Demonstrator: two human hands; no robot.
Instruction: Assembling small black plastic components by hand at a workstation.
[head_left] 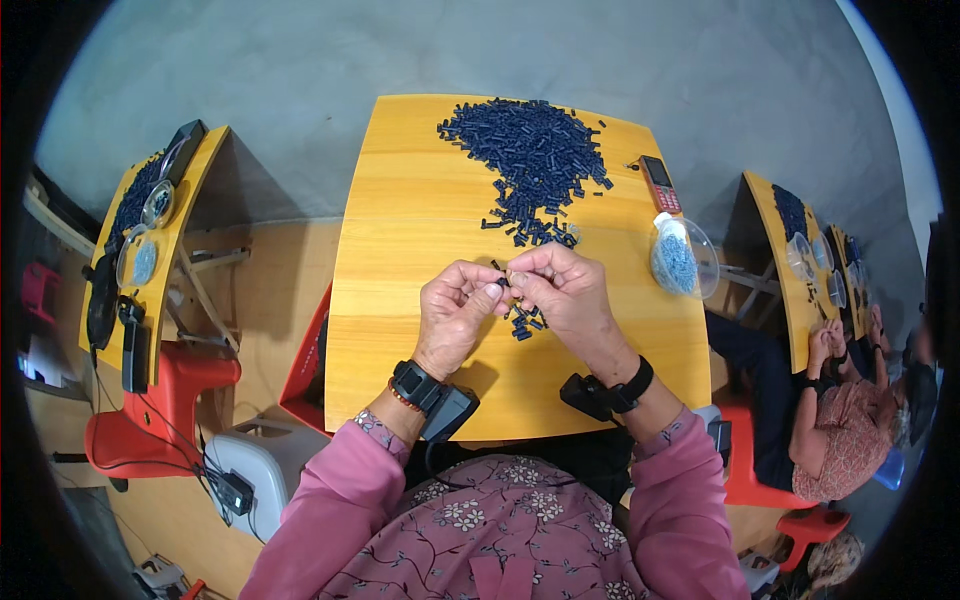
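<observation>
Over the middle of the yellow table (380, 250), both my hands meet fingertip to fingertip. My left hand (450, 312) pinches a small dark tube-shaped piece (503, 283) between thumb and forefinger. The closed fingers of my right hand (568, 292) press together right beside it; whatever is in them is too small to make out. Just below the fingertips lies a small cluster of loose dark pieces (525, 322). A large heap of the same dark blue pieces (525, 150) spreads over the far part of the table, its tail reaching toward my hands.
Right of my hands stands a clear plastic tub (709, 262) with light blue small parts (676, 265). Behind it lies a red keypad phone (659, 184). Side tables (185, 210) carry similar heaps and tubs. Another person (850, 430) works at the right; a red stool (170, 410) stands left.
</observation>
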